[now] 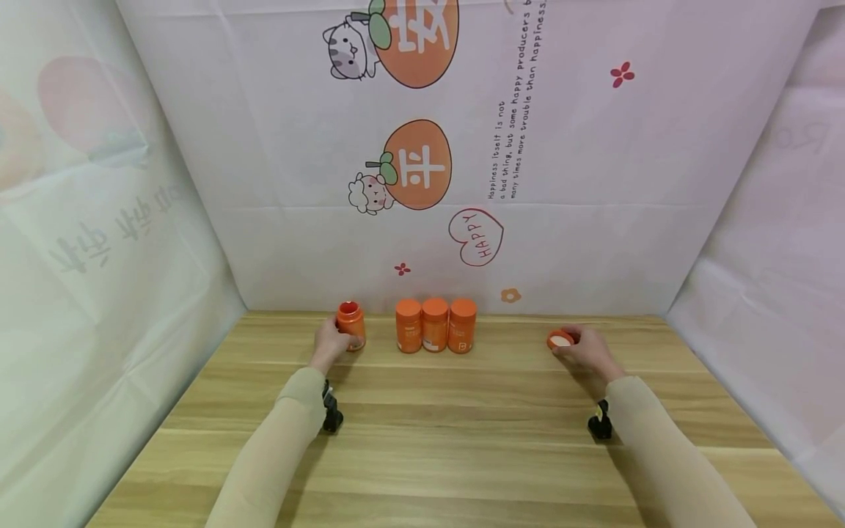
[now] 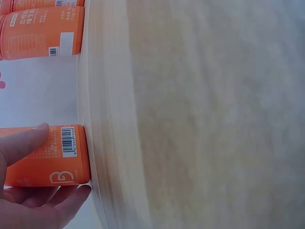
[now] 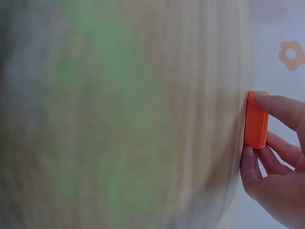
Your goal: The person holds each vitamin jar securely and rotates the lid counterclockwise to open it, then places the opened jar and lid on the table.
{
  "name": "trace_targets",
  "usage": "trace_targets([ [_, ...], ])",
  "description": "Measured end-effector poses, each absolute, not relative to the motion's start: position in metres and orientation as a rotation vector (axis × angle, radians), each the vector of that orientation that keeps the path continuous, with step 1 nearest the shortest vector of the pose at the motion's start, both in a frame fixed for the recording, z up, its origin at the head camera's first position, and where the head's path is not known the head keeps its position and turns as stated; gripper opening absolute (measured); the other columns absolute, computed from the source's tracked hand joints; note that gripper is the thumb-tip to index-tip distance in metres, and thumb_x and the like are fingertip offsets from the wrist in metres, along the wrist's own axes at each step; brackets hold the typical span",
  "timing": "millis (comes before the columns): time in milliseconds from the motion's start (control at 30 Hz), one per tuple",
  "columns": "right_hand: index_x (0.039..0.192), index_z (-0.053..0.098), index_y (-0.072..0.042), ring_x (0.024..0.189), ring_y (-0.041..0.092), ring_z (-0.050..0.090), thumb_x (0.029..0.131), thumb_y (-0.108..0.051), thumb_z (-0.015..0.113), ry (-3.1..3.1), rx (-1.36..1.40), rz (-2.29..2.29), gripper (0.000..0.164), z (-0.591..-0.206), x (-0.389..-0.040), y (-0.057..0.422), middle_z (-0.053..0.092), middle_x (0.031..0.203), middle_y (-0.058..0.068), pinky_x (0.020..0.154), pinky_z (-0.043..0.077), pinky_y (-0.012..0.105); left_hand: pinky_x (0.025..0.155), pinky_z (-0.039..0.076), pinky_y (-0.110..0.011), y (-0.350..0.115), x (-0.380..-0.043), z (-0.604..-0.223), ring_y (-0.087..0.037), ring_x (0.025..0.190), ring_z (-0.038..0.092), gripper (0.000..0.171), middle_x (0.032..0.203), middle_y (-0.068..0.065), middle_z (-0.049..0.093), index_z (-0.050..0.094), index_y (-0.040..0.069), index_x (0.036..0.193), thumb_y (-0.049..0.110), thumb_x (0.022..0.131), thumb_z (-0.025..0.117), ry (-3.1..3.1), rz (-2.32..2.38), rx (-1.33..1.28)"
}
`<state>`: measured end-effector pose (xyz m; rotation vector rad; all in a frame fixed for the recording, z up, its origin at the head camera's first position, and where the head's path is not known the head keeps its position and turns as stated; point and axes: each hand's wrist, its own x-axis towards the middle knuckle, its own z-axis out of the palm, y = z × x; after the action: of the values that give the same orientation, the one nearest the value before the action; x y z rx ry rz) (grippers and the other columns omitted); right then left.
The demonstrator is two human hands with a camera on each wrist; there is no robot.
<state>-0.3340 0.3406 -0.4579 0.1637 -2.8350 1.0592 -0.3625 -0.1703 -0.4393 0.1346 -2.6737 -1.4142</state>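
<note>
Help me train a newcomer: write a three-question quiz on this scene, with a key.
1. Multiple choice: what colour shows inside the lid that the right hand holds? a) black b) white c) green

2. True or false: the jar that the left hand holds has an open top.

3. Count: how many capped jars stand between the two hands?

Key: 1. b; 2. true; 3. three.
</note>
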Motion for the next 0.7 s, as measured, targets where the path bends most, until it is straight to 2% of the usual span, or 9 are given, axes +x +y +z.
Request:
trace_targets([
  [700,0.130,0.045,0.016,0.104,0.043,0.055,0.084,-0.010,0.070,-2.846,0.193,1.042,0.059,-0.4578,-0.3334,0.3424,0.053,0.121,0.035,0.085,0.046,0.050,0.098,0.042,-0.048,-0.1709,-0.3596,-0.4390,-0.038,0.110,0.056,0.056,0.122,-0.026,0.058,0.052,-0.008,0.122,0.007,0.074,0.076,-2.671,-1.414,0.116],
])
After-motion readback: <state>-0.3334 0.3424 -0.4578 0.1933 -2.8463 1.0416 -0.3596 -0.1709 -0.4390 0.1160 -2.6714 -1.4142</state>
